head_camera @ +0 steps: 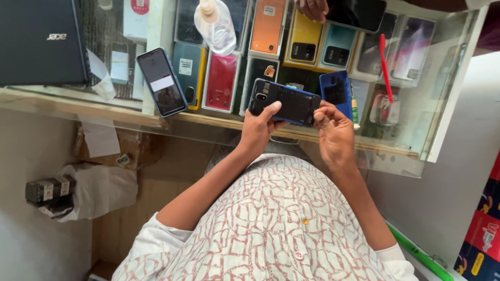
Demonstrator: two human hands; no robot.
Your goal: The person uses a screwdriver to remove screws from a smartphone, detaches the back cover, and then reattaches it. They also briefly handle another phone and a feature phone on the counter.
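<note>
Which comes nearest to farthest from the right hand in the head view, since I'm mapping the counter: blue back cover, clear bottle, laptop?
From the right hand:
1. Blue back cover, just above it.
2. Clear bottle, upper middle.
3. Laptop, far left corner.

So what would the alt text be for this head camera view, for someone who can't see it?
Two hands, the left hand and right hand, hold an opened dark phone over a glass counter. A blue back cover lies beside it, and another phone further left.

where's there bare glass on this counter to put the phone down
Bare glass lies between the laptop and the phone lying on the counter, and right of the red pen. Crowded around both hands, left and right.
</note>
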